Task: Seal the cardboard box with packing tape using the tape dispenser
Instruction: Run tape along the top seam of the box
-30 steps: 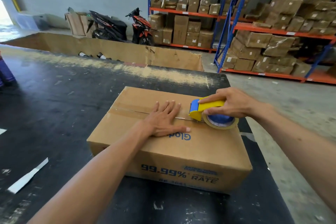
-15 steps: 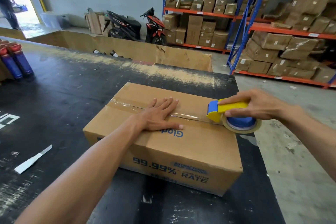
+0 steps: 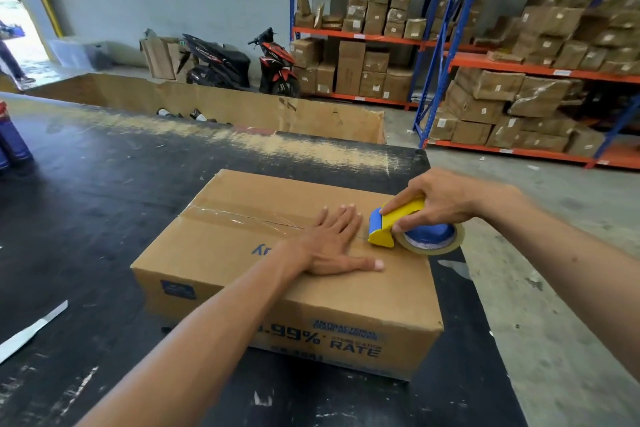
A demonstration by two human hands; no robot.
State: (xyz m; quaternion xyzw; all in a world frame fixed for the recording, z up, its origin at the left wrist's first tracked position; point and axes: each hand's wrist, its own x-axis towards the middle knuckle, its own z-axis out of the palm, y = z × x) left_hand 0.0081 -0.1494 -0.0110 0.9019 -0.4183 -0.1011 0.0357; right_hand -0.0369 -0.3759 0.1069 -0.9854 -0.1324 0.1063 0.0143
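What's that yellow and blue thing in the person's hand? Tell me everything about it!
It is a tape dispenser, plastic by the look of it, with a yellow handle and body, a blue front edge and a blue hub. A roll of clear-brownish tape sits around the hub. The right hand grips the handle from above. The dispenser rests near the right end of the top of the cardboard box, on the taped seam, with the roll hanging past the edge. The left hand lies flat beside it.

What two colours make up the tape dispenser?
Yellow and blue: the tape dispenser has a yellow body and blue parts, seen in the head view.
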